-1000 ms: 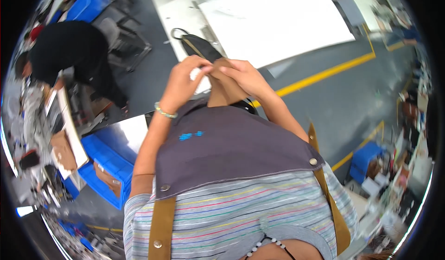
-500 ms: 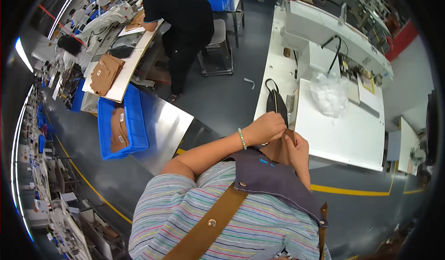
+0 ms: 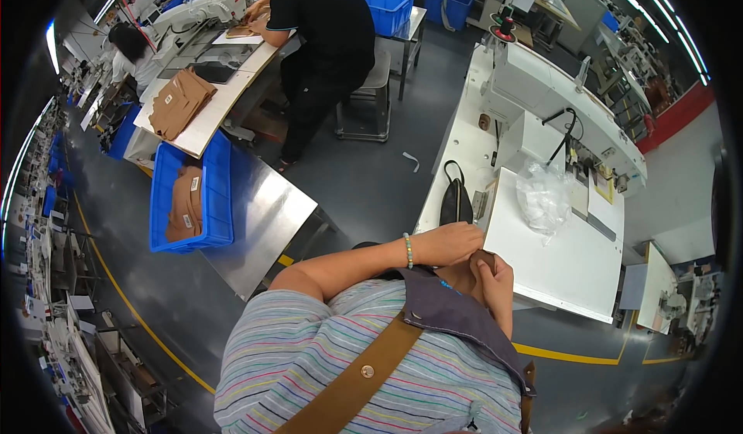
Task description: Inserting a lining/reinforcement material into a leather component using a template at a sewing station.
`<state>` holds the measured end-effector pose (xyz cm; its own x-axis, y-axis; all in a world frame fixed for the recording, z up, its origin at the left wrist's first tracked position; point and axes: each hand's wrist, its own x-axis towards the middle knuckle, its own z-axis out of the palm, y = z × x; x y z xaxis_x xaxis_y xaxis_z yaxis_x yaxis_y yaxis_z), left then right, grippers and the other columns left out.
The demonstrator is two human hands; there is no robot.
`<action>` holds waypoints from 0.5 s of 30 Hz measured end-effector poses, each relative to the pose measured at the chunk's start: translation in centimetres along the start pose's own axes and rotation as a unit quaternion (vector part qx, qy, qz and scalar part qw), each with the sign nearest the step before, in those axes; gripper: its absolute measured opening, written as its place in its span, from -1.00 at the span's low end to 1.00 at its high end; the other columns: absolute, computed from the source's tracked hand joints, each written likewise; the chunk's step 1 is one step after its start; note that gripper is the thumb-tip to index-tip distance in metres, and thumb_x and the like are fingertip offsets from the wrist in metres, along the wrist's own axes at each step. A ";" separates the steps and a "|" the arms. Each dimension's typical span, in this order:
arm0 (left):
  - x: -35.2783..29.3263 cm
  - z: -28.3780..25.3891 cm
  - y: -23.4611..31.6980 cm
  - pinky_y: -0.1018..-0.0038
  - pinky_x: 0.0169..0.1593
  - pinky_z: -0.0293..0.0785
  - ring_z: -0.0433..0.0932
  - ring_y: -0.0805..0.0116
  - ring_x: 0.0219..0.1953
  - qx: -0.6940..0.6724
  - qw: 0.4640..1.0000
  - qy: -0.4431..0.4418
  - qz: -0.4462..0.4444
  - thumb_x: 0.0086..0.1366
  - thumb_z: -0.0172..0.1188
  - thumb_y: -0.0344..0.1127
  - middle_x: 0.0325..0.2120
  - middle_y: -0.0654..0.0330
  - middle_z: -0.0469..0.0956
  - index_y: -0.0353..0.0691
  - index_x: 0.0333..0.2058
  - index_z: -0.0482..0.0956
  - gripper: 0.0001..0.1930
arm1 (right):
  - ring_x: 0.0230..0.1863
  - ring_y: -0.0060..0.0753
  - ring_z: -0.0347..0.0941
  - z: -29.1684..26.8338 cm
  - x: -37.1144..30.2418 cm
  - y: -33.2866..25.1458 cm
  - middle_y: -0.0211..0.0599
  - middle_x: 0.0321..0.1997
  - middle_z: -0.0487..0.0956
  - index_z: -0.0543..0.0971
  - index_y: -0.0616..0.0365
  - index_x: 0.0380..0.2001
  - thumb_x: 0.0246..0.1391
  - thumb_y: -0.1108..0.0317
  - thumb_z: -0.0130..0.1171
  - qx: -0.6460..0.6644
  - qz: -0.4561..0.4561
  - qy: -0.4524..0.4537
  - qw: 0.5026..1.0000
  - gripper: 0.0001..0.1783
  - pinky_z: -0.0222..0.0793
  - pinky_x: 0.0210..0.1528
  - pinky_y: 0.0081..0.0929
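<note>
My left hand (image 3: 455, 244), with a beaded bracelet at its wrist, is closed at the upper edge of a brown leather-like piece (image 3: 464, 277). Its fingertips are partly hidden. Thumb and fingers of my right hand (image 3: 495, 283) pinch the same piece just to the right and a little lower. The piece hangs close against my dark apron (image 3: 457, 308), and its lower part is out of sight. Just beyond my left hand, a black zippered pouch (image 3: 457, 204) with a loop strap lies on the white machine table (image 3: 445, 172).
A clear plastic bag (image 3: 542, 194) lies on the white panel to the right, beside a long white sewing machine (image 3: 557, 86). At left, a blue crate (image 3: 231, 194) with brown pieces stands by a metal-topped table (image 3: 267, 213). A co-worker in black (image 3: 333, 32) works beyond it.
The view has shifted. My hands have come nearer my body, away from the black pouch, which now shows more. My right hand has folded the brown piece's upper edge over.
</note>
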<state>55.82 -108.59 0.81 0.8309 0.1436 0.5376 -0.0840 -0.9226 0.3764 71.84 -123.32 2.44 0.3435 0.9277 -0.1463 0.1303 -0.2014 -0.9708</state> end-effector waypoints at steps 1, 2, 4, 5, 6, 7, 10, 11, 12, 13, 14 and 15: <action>0.0 0.0 0.1 0.31 -0.04 0.44 0.48 0.17 -0.19 -0.003 1.000 -0.017 -0.006 0.23 0.19 -0.35 -0.27 0.12 0.45 -0.27 -0.26 0.53 -0.85 | -0.20 -0.54 0.57 0.3 -0.1 -0.6 -0.30 -0.24 0.73 0.68 0.36 -0.05 0.26 0.44 0.24 0.014 0.018 -0.002 1.000 -0.74 0.48 -0.06 -0.50; 0.0 0.0 0.1 0.31 -0.04 0.44 0.48 0.17 -0.19 -0.004 1.000 -0.017 -0.006 0.23 0.19 -0.35 -0.27 0.12 0.45 -0.27 -0.26 0.53 -0.85 | -0.19 -0.56 0.57 0.5 0.0 -0.9 -0.32 -0.24 0.73 0.68 0.35 -0.08 0.25 0.44 0.28 0.029 0.035 -0.004 0.999 -0.76 0.48 -0.07 -0.52; -0.3 0.0 0.2 0.33 -0.06 0.44 0.49 0.20 -0.19 0.035 0.999 -0.014 0.011 0.23 0.18 -0.33 -0.27 0.14 0.46 -0.26 -0.26 0.53 -0.85 | -0.19 -0.55 0.57 0.4 0.2 -0.7 -0.31 -0.24 0.72 0.69 0.35 -0.11 0.24 0.44 0.31 -0.019 0.032 -0.001 0.999 -0.78 0.48 -0.07 -0.52; -0.4 0.0 0.1 0.33 -0.06 0.44 0.49 0.20 -0.19 0.032 0.999 -0.016 0.012 0.23 0.18 -0.33 -0.27 0.14 0.46 -0.26 -0.26 0.53 -0.85 | -0.19 -0.55 0.57 0.4 0.2 -0.5 -0.29 -0.25 0.72 0.69 0.35 -0.14 0.23 0.43 0.33 -0.068 0.029 0.002 0.997 -0.79 0.47 -0.07 -0.52; -0.6 0.0 -0.1 0.35 -0.07 0.44 0.49 0.22 -0.19 0.033 0.999 -0.019 0.015 0.23 0.18 -0.34 -0.28 0.15 0.45 -0.25 -0.27 0.53 -0.86 | -0.19 -0.55 0.57 0.5 0.3 -0.3 -0.29 -0.25 0.72 0.69 0.35 -0.14 0.23 0.43 0.33 -0.066 0.032 0.005 0.997 -0.79 0.47 -0.07 -0.52; -0.7 -0.2 -0.1 0.36 -0.08 0.44 0.49 0.24 -0.20 0.032 0.999 -0.023 0.018 0.23 0.18 -0.34 -0.29 0.17 0.45 -0.24 -0.27 0.54 -0.86 | -0.19 -0.53 0.58 0.7 0.2 0.1 -0.27 -0.25 0.72 0.69 0.35 -0.15 0.24 0.43 0.32 -0.076 0.009 0.001 0.997 -0.80 0.47 -0.06 -0.51; -0.7 -1.1 -0.5 0.38 -0.09 0.44 0.49 0.26 -0.21 0.070 0.995 -0.037 0.056 0.22 0.17 -0.36 -0.30 0.18 0.45 -0.23 -0.29 0.53 -0.88 | -0.20 -0.50 0.59 1.0 0.0 0.1 -0.24 -0.26 0.72 0.69 0.35 -0.16 0.24 0.44 0.30 -0.087 -0.007 -0.003 0.996 -0.81 0.47 -0.05 -0.50; -0.7 -1.3 -0.4 0.39 -0.09 0.44 0.49 0.27 -0.20 0.076 0.995 -0.045 0.055 0.21 0.17 -0.36 -0.31 0.18 0.45 -0.22 -0.29 0.53 -0.88 | -0.20 -0.48 0.60 1.1 0.0 0.0 -0.22 -0.27 0.72 0.69 0.35 -0.16 0.25 0.44 0.30 -0.091 -0.006 -0.007 0.996 -0.81 0.47 -0.04 -0.49; -0.8 -1.3 -0.5 0.39 -0.09 0.44 0.49 0.27 -0.20 0.073 0.995 -0.048 0.055 0.21 0.17 -0.36 -0.31 0.18 0.45 -0.22 -0.29 0.53 -0.88 | -0.20 -0.48 0.60 1.3 0.0 0.3 -0.22 -0.27 0.72 0.69 0.35 -0.16 0.25 0.44 0.30 -0.089 -0.002 -0.005 0.996 -0.81 0.47 -0.04 -0.49; -0.8 -1.1 -0.6 0.38 -0.09 0.44 0.49 0.25 -0.20 0.064 0.996 -0.038 0.051 0.20 0.18 -0.36 -0.31 0.18 0.45 -0.22 -0.28 0.53 -0.87 | -0.19 -0.49 0.60 1.3 0.1 0.7 -0.23 -0.26 0.72 0.69 0.35 -0.15 0.25 0.44 0.29 -0.071 -0.001 -0.003 0.997 -0.81 0.47 -0.04 -0.49; -0.9 -1.1 -0.6 0.37 -0.08 0.44 0.49 0.24 -0.20 0.056 0.997 -0.028 0.047 0.19 0.19 -0.36 -0.31 0.18 0.44 -0.22 -0.28 0.53 -0.86 | -0.18 -0.49 0.60 1.4 0.2 0.9 -0.24 -0.25 0.73 0.69 0.35 -0.15 0.26 0.44 0.29 -0.052 -0.001 -0.001 0.999 -0.81 0.47 -0.03 -0.50; -1.1 -1.0 -0.5 0.37 -0.08 0.44 0.49 0.24 -0.20 0.056 0.997 -0.029 0.046 0.19 0.19 -0.36 -0.31 0.18 0.44 -0.22 -0.28 0.53 -0.86 | -0.18 -0.49 0.60 1.5 0.1 1.0 -0.24 -0.25 0.73 0.69 0.35 -0.15 0.26 0.44 0.29 -0.052 0.000 -0.002 0.999 -0.81 0.47 -0.03 -0.50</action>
<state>54.40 -107.91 0.80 0.8528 0.0384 0.5208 -0.1025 -0.9656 0.2389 70.61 -123.00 1.16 0.3392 0.9292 -0.1465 0.2260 -0.2317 -0.9462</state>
